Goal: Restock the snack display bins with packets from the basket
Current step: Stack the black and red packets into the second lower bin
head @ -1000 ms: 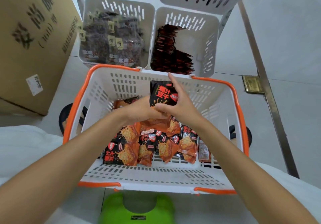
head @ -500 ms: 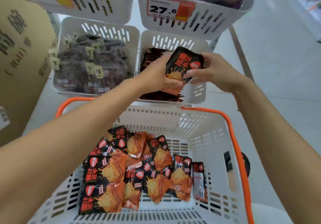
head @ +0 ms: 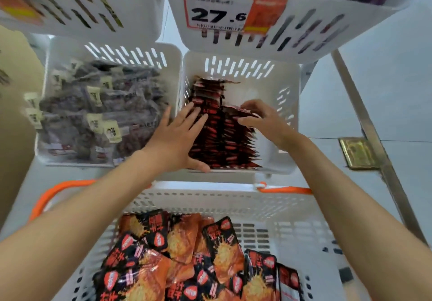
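Your bin [head: 284, 104] is white moulded plastic, square-walled, with slanted slots cut through its back and sides. Inside it, glossy black-and-red packets [head: 224, 142] stand on edge in a tight, fanned row. The neighbouring bin [head: 49, 71] on the left matches it and holds crinkly dark pouches with pale labels. Above, a tilted upper bin [head: 327, 34] carries a price tag [head: 218, 11] reading 27.6. Pale floor tiles run off to the right, crossed by a metal strip [head: 371, 128] with a brass plate [head: 357, 152] beside it.

Your left hand [head: 180, 137] lies flat and open, fingers spread, pressing against the left side of the row and gripping nothing. Your right hand [head: 261, 118] is curled, fingertips pinching the top edge of a packet [head: 236, 110] at the row's right. Nearer you, the white basket [head: 210, 200] with orange handles holds loose, shiny orange-and-black packets [head: 187, 261] in a heap.
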